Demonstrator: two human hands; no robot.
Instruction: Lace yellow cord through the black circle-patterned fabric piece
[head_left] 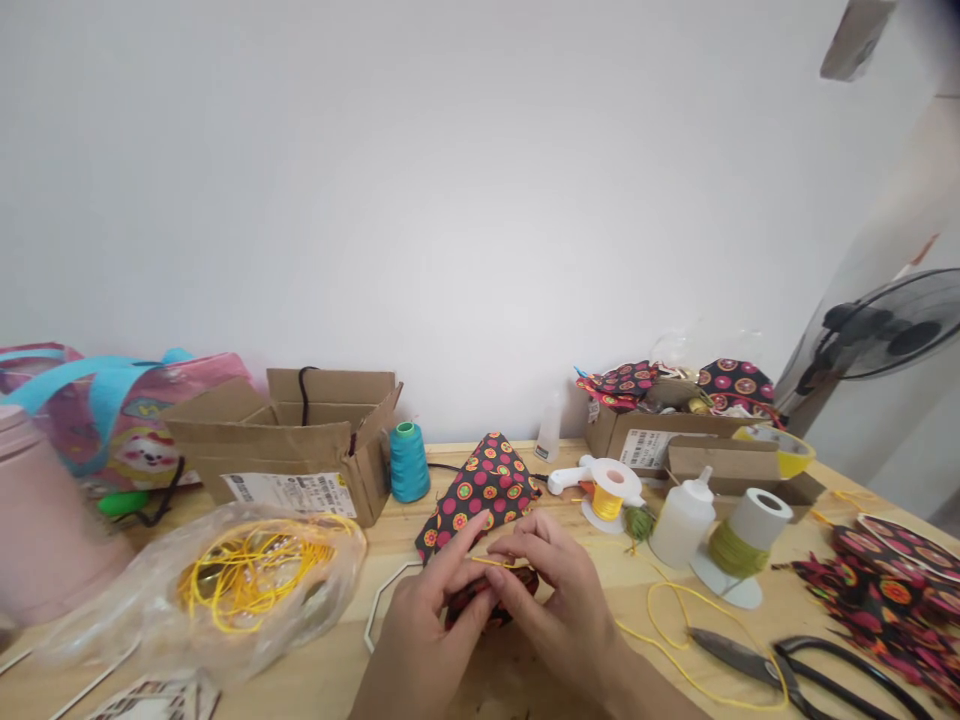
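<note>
Low in the middle of the head view, both my hands are closed around a small piece of dark flower-patterned fabric [480, 600]. My left hand [435, 620] grips it from the left, thumb toward me. From the right, my right hand [559, 595] pinches it close to a short stretch of yellow cord [491, 563]; my fingers hide much of the fabric. Just behind my fingertips a larger patterned cloth [487, 485] stands up in a peak. A white polygonal frame [377, 605] lies beside my left hand, partly covered by it.
Black-handled scissors [780, 665] and loose yellow cord [679, 650] lie at right, near patterned fabric scraps [892, 610]. Behind stand a glue bottle [682, 520], thread spools [742, 545] and a filled carton [637, 440]. Leftward are a cord-filled plastic bag [330, 590], open carton [262, 440] and teal thread cone [409, 465].
</note>
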